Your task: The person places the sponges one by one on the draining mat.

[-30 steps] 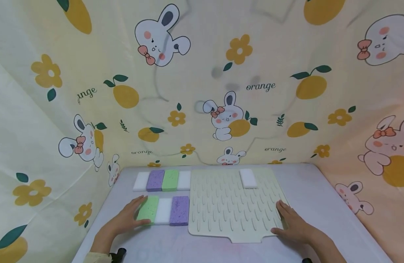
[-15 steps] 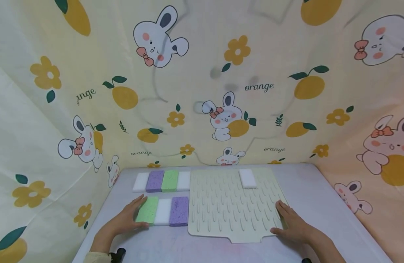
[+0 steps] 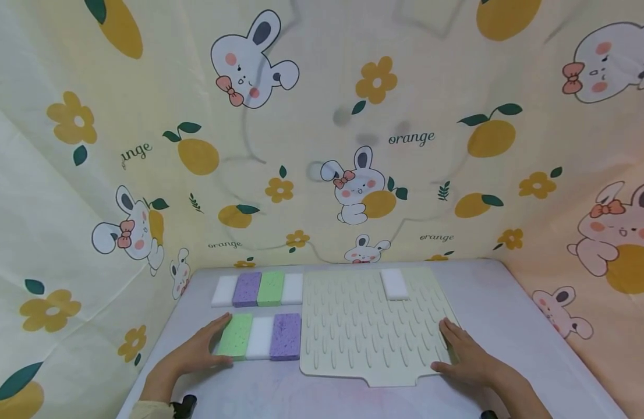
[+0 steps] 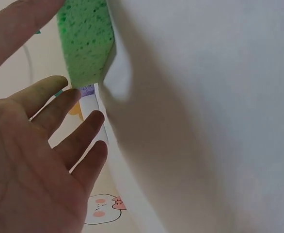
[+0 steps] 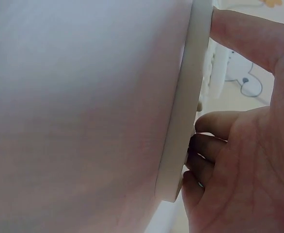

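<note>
My left hand (image 3: 196, 349) is spread at the left side of a green sponge (image 3: 235, 336), its fingers relaxed. In the left wrist view that green sponge (image 4: 86, 39) lies near the thumb and fingers of the left hand (image 4: 35, 160), not gripped. My right hand (image 3: 469, 358) rests at the right edge of a pale cream mat (image 3: 369, 331) with rows of raised nubs. The right wrist view has the thumb and fingers of the right hand (image 5: 244, 145) against the rim of the mat (image 5: 181, 111). One white sponge (image 3: 394, 284) lies on the mat's far part.
Beside the green sponge lie a white sponge (image 3: 260, 337) and a purple sponge (image 3: 286, 336). Behind them runs a row with a white sponge (image 3: 225, 290), a purple sponge (image 3: 247, 289), a green sponge (image 3: 271, 288) and another white sponge (image 3: 293, 289). A printed cloth (image 3: 311, 116) encloses the table.
My left hand has drawn slightly left, away from the front green sponge. The right hand stays at the mat's edge, and the sponges and mat keep their places.
</note>
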Action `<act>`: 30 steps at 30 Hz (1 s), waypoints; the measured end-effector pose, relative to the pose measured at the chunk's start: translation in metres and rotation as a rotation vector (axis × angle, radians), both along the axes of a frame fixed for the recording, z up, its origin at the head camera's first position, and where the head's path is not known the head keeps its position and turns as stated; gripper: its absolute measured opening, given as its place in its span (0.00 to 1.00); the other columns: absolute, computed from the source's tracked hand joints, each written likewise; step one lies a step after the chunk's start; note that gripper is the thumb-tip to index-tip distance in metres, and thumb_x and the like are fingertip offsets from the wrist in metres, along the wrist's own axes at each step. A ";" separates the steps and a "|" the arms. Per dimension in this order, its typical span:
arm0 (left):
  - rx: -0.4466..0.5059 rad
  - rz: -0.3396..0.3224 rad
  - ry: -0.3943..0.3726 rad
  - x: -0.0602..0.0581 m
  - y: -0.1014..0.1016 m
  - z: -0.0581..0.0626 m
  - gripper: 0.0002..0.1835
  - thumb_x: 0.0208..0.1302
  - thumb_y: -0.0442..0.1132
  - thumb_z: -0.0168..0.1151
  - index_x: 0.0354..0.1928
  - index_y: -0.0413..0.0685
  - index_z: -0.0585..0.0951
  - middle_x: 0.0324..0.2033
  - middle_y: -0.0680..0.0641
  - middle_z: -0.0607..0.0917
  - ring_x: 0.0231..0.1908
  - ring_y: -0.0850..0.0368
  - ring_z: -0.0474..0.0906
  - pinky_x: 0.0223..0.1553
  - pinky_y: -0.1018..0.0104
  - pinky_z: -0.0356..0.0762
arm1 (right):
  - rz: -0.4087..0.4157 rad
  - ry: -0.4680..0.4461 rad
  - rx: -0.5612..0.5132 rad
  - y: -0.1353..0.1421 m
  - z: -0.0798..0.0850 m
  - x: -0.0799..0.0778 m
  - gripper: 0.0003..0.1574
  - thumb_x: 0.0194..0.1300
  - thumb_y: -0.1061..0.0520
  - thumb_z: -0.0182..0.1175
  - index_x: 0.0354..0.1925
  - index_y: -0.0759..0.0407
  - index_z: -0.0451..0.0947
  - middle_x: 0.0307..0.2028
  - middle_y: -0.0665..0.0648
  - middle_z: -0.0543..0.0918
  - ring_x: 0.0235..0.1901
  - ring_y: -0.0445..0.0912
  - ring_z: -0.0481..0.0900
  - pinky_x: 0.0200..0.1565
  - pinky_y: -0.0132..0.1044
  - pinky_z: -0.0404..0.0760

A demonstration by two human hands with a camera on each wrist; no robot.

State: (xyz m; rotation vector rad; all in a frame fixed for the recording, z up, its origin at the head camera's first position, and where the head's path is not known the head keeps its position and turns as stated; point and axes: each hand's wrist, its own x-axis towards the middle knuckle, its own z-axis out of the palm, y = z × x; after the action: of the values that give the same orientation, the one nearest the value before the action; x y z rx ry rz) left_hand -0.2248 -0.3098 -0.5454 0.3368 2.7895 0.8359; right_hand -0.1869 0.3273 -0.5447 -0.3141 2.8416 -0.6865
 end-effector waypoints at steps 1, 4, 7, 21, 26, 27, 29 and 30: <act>0.000 0.000 -0.005 0.000 -0.001 0.001 0.64 0.42 0.61 0.80 0.78 0.46 0.55 0.76 0.38 0.57 0.74 0.33 0.50 0.72 0.34 0.50 | 0.003 0.003 0.001 0.000 0.000 -0.001 0.73 0.54 0.30 0.69 0.75 0.74 0.47 0.75 0.76 0.47 0.71 0.77 0.45 0.68 0.74 0.50; 0.008 0.002 -0.016 -0.001 -0.002 0.003 0.65 0.42 0.61 0.80 0.78 0.46 0.55 0.76 0.39 0.57 0.75 0.34 0.51 0.73 0.35 0.50 | 0.012 0.016 0.002 0.001 0.000 -0.002 0.73 0.55 0.30 0.69 0.75 0.75 0.47 0.75 0.77 0.47 0.71 0.77 0.46 0.68 0.73 0.50; 0.019 0.001 -0.026 -0.004 -0.002 0.003 0.65 0.41 0.61 0.80 0.79 0.47 0.55 0.76 0.39 0.57 0.75 0.34 0.50 0.73 0.35 0.50 | 0.014 0.020 -0.001 0.001 0.000 -0.002 0.73 0.54 0.30 0.69 0.75 0.75 0.48 0.75 0.77 0.47 0.71 0.76 0.46 0.68 0.73 0.51; 0.003 -0.001 -0.058 -0.009 -0.006 0.002 0.65 0.38 0.62 0.81 0.78 0.50 0.57 0.75 0.37 0.60 0.74 0.32 0.52 0.71 0.32 0.52 | 0.020 0.028 -0.010 0.001 -0.003 -0.001 0.73 0.54 0.32 0.70 0.75 0.75 0.48 0.74 0.77 0.48 0.72 0.75 0.47 0.69 0.72 0.49; 0.009 -0.016 -0.059 -0.010 -0.009 0.001 0.66 0.37 0.61 0.82 0.78 0.50 0.57 0.75 0.37 0.60 0.74 0.31 0.52 0.71 0.31 0.52 | 0.022 0.031 -0.013 0.001 -0.004 -0.001 0.72 0.54 0.32 0.71 0.75 0.75 0.49 0.74 0.77 0.48 0.72 0.74 0.47 0.70 0.70 0.48; 0.009 -0.020 -0.060 -0.010 -0.010 0.001 0.66 0.36 0.61 0.82 0.78 0.50 0.57 0.75 0.37 0.59 0.74 0.31 0.52 0.71 0.31 0.52 | 0.022 0.032 -0.011 0.001 -0.004 -0.001 0.72 0.54 0.32 0.71 0.75 0.75 0.49 0.74 0.77 0.48 0.72 0.74 0.47 0.70 0.70 0.48; 0.010 -0.026 -0.060 -0.010 -0.010 0.002 0.67 0.36 0.60 0.83 0.78 0.49 0.57 0.75 0.36 0.59 0.73 0.30 0.52 0.71 0.31 0.52 | 0.020 0.034 -0.007 0.001 -0.004 -0.001 0.72 0.54 0.32 0.70 0.75 0.75 0.49 0.74 0.77 0.48 0.72 0.74 0.47 0.70 0.71 0.49; 0.010 -0.030 -0.059 -0.010 -0.010 0.002 0.67 0.36 0.60 0.83 0.78 0.49 0.57 0.75 0.36 0.59 0.73 0.30 0.52 0.71 0.31 0.52 | 0.019 0.033 -0.006 0.001 -0.004 -0.001 0.72 0.54 0.32 0.70 0.75 0.75 0.49 0.74 0.77 0.48 0.72 0.74 0.48 0.70 0.71 0.50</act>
State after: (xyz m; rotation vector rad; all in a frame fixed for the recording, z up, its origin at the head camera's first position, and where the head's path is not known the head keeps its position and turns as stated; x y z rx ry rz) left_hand -0.2350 -0.3195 -0.5430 0.3485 2.7199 0.8396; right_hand -0.1875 0.3285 -0.5483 -0.3553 2.8641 -0.6924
